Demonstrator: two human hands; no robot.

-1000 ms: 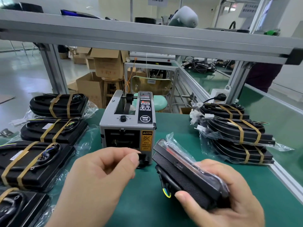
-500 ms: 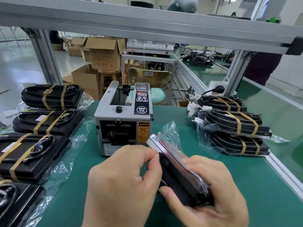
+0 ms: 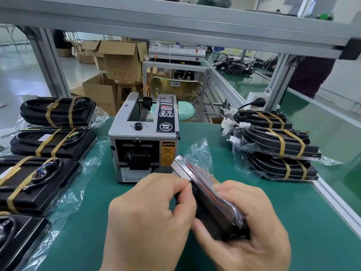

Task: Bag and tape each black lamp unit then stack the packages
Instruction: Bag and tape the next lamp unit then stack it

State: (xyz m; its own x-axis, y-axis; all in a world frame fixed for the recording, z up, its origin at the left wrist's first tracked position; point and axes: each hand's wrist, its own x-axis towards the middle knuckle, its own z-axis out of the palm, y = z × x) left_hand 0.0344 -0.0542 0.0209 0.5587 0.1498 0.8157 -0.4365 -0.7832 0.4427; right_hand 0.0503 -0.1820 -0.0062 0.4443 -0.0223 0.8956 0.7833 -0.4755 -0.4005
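A black lamp unit in a clear plastic bag is tilted on edge above the green table, just in front of the grey tape dispenser. My right hand grips it from below and the right, fingers curled round its lower end. My left hand pinches at the unit's left edge with thumb and forefinger; what lies under the fingertips is hidden. A stack of three bagged, taped units sits at the right.
Several taped units in bags lie in a row along the left side. An aluminium frame post and a socket with a plug stand at the back right. The table's metal edge rail runs along the right.
My left hand came back from the dispenser's outlet to the unit's left edge. The unit has tipped more upright and both hands sit closer together.
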